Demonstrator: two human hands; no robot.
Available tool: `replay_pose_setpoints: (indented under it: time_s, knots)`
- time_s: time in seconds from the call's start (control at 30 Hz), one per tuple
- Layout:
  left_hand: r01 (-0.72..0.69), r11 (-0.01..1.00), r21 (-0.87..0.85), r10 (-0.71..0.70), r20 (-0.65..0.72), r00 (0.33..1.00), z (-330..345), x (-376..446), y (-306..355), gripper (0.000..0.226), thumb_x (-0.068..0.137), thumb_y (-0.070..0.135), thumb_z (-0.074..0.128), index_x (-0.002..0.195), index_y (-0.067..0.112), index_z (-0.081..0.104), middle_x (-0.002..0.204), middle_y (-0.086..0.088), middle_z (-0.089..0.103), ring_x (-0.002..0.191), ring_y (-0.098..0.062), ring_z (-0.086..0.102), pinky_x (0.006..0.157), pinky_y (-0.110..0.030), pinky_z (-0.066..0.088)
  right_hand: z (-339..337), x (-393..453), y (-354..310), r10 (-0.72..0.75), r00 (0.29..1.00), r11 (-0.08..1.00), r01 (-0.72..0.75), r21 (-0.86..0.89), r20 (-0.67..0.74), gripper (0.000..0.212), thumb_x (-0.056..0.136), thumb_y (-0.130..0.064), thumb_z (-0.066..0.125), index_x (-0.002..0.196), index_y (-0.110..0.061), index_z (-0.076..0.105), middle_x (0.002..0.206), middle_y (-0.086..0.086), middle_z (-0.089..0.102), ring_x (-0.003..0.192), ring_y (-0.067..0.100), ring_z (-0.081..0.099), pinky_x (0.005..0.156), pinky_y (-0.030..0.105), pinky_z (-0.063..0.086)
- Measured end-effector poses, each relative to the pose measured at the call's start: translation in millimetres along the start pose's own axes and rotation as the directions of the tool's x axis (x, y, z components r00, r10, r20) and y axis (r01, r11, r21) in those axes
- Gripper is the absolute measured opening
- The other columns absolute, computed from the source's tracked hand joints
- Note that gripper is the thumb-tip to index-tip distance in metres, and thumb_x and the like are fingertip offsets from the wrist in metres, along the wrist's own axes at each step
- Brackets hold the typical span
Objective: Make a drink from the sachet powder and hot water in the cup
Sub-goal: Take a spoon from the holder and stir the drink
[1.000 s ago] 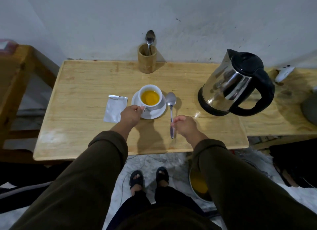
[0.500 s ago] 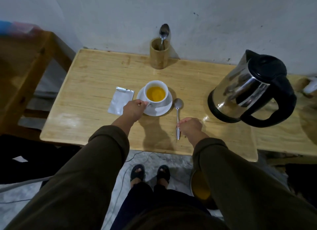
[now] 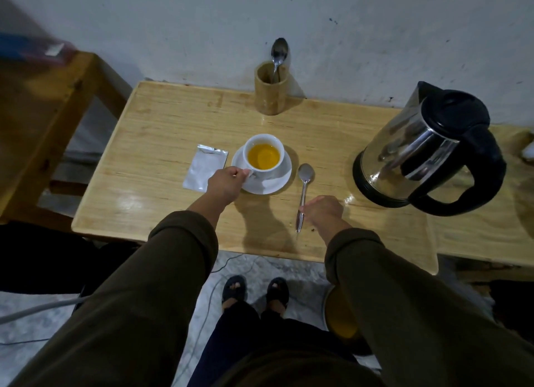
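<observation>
A white cup (image 3: pixel 264 144) holding yellow-orange liquid stands on a white saucer (image 3: pixel 274 181) near the middle of the wooden table (image 3: pixel 161 144). My left hand (image 3: pixel 226 181) grips the cup's handle at its near left side. A silver sachet (image 3: pixel 205 167) lies flat just left of the saucer. A metal spoon (image 3: pixel 304 190) lies on the table right of the saucer, bowl pointing away. My right hand (image 3: pixel 322 209) pinches the spoon's handle near its lower end.
A steel kettle (image 3: pixel 427 149) with black lid and handle stands at the right. A bamboo holder (image 3: pixel 271 93) with a second spoon (image 3: pixel 278 53) sits by the wall. A wooden frame (image 3: pixel 52 103) is at the left. A yellow-lined bin (image 3: pixel 341 320) and cables lie on the floor.
The spoon has come down from a slight lift to lie flat on the table, my right hand still on its handle. My left hand stays at the cup. The camera shifted.
</observation>
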State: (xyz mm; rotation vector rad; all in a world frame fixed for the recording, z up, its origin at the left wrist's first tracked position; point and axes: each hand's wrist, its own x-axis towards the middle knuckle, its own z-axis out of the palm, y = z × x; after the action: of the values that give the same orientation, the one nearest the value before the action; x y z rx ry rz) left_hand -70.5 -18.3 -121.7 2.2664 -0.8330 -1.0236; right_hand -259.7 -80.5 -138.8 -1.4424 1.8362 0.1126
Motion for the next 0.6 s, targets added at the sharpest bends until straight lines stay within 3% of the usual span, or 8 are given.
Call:
replay_pose_setpoints:
  time_s: [0.1,0.23,0.37,0.43,0.53,0.6]
  knots:
    - [-0.005,1.000,0.015,0.005,0.002,1.000,-0.3,0.1,0.1,0.044,0.094,0.042,0.046,0.115,0.008,0.066,0.119,-0.018,0.063,0.112,-0.035,0.057,0.093,-0.042,0.048,-5.7,-2.3,0.5,-0.008,0.999,1.000,0.008,-0.003,-0.040,0.028,0.085,-0.032,0.067,0.100,-0.009,0.071,0.108,0.005,0.072,0.103,0.023,0.067,0.091,0.029,0.053]
    - [-0.016,0.997,0.076,0.015,0.018,1.000,-2.6,1.0,0.7,0.046,0.096,0.041,0.042,0.119,0.007,0.063,0.121,-0.017,0.062,0.114,-0.034,0.056,0.095,-0.040,0.046,-14.1,-6.9,-5.8,-0.036,0.994,0.995,0.046,0.092,-0.106,0.020,0.086,-0.022,0.063,0.101,-0.009,0.069,0.110,0.008,0.071,0.106,0.025,0.065,0.096,0.035,0.052]
    - [-0.030,0.983,0.182,0.030,0.004,1.000,-11.1,-4.0,11.3,0.047,0.099,0.036,0.035,0.121,0.002,0.059,0.125,-0.018,0.062,0.118,-0.033,0.055,0.098,-0.035,0.041,-17.9,-22.9,-15.5,-0.094,0.979,0.958,0.138,0.252,-0.181,0.008,0.084,-0.020,0.064,0.077,-0.018,0.064,0.105,0.007,0.071,0.103,0.026,0.065,0.094,0.040,0.053]
    - [-0.039,0.981,0.191,0.043,-0.015,0.999,-18.9,-9.6,14.8,0.044,0.099,0.035,0.038,0.122,0.002,0.058,0.125,-0.016,0.062,0.118,-0.033,0.055,0.096,-0.033,0.041,-19.6,-35.1,-19.3,-0.105,0.970,0.946,0.165,0.278,-0.218,0.006,0.085,-0.020,0.062,0.080,-0.017,0.064,0.103,0.005,0.069,0.099,0.023,0.062,0.094,0.037,0.052]
    - [-0.072,0.981,0.182,0.071,0.012,0.997,-31.1,-24.0,8.0,0.044,0.098,0.036,0.041,0.126,0.006,0.055,0.127,-0.014,0.062,0.117,-0.031,0.056,0.094,-0.031,0.043,-18.5,-61.5,-22.6,-0.144,0.960,0.937,0.210,0.280,-0.241,0.016,0.089,-0.024,0.057,0.092,-0.011,0.068,0.095,0.003,0.064,0.090,0.020,0.056,0.084,0.030,0.047]
    - [-0.090,0.981,0.172,0.082,0.057,0.995,-37.9,-35.0,-9.2,0.042,0.097,0.037,0.042,0.126,0.010,0.056,0.127,-0.011,0.062,0.115,-0.029,0.058,0.086,-0.028,0.044,-7.6,-78.2,-16.1,-0.172,0.960,0.922,0.236,0.306,-0.222,0.015,0.090,-0.027,0.056,0.084,-0.017,0.066,0.091,0.003,0.063,0.087,0.020,0.057,0.079,0.029,0.045]
